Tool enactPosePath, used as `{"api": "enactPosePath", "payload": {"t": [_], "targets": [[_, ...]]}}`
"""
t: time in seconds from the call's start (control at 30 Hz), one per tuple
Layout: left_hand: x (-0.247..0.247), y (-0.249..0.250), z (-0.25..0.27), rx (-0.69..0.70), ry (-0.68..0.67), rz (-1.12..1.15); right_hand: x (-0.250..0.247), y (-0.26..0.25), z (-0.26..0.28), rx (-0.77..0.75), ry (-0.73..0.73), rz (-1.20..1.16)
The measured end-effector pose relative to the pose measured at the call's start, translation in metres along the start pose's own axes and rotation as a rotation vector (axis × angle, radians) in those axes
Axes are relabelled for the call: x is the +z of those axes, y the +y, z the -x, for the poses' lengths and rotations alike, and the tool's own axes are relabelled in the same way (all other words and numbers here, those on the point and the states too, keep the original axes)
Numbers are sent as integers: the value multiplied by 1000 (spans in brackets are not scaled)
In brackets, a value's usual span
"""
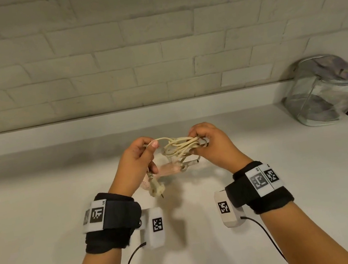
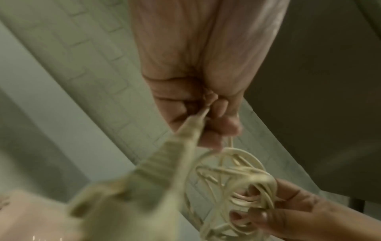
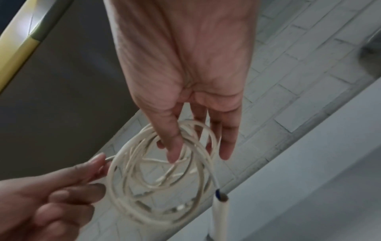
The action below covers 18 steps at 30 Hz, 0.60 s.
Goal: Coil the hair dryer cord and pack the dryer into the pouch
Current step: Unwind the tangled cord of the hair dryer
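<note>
Over the white counter, near its middle, both hands work the cream, thin, rubbery hair dryer cord. The right hand carries a loose bundle of loops threaded over its fingers, which curl through the coil to hold it. The left hand is closed around the free length of cord, pinching it near the top, while the cream two-pin plug dangles below that hand. The pale pink hair dryer lies on the counter just beyond and beneath the hands, partly hidden. The clear plastic zip pouch stands well apart at the far right, against the white brick wall.

The coiling looks nearly finished, with only a short tail left. To do it well, the left hand should feed the tail with light tension, laying the last turn alongside the others, not across them, since the loops already look uneven. The plug is best kept from swinging into the bundle.
</note>
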State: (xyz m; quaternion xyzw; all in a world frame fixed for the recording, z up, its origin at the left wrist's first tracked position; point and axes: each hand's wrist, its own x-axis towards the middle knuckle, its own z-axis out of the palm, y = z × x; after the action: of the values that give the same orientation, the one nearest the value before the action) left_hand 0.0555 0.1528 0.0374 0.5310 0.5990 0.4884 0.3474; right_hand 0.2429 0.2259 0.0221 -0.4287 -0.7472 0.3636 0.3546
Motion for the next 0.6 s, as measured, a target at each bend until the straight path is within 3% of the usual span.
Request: {"api": "enactPosePath", "payload": {"t": [0.13, 0.3, 0.4, 0.47, 0.6], "targets": [[-6, -6, 1, 90, 9, -167, -2, -3, 1, -31, 35, -70], [-8, -6, 8, 237, 95, -445, 0, -18, 5, -93, -98, -127], [-7, -2, 11, 264, 120, -532, 8, -26, 4, -119, 6, -152], [-6, -1, 13, 251, 123, -553, 13, -32, 2, -38, 109, -206], [2, -3, 17, 191, 100, -531, 20, -41, 1, 17, 209, 103]]}}
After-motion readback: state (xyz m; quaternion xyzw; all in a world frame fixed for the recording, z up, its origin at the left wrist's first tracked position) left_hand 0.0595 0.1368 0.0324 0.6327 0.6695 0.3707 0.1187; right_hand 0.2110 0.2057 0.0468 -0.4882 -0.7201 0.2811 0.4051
